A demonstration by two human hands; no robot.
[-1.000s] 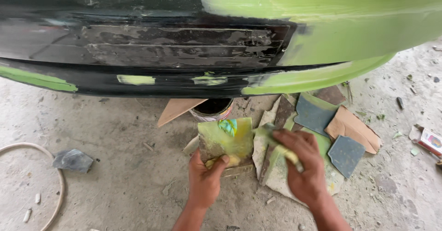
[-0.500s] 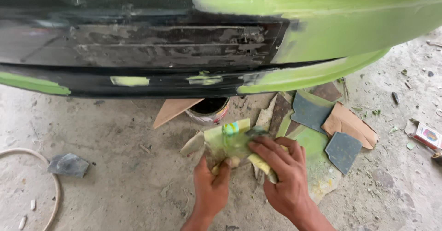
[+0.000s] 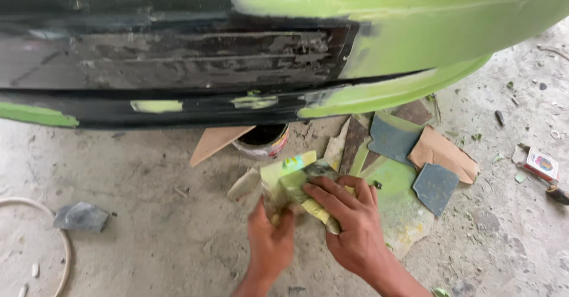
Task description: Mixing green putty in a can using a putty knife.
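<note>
- The fingers (image 3: 332, 199) of the right hand (image 3: 349, 229) lie spread flat and pressed on a yellow-green smeared board (image 3: 290, 181); they are stretched out, not clenched.
- A thin pale yellow strip (image 3: 320, 213) shows under this hand, perhaps a spreader, but I cannot tell if the hand grasps it.
- The left hand (image 3: 269, 241) is closed on the lower edge of the same board, with the thumb on top of it.
- The board is on the concrete floor (image 3: 148, 214), just in front of a dark car bumper (image 3: 178, 66).
- Just beside the board, to the right, lies a green-stained sheet (image 3: 406, 211) on the floor.
- On and near this sheet there are grey sandpaper pieces (image 3: 435, 184) and a brown cardboard piece (image 3: 444, 152).
- Behind the board a round tin (image 3: 264, 143) stands partly under the bumper, with a tan flat piece (image 3: 213, 143) leaning beside it.
- The right part of the bumper is covered with light green filler (image 3: 415, 24).
- Well apart on the left lie a grey scrap (image 3: 80, 217) and a pale hose (image 3: 59, 243).
- Far right lies a small box (image 3: 540, 164).
</note>
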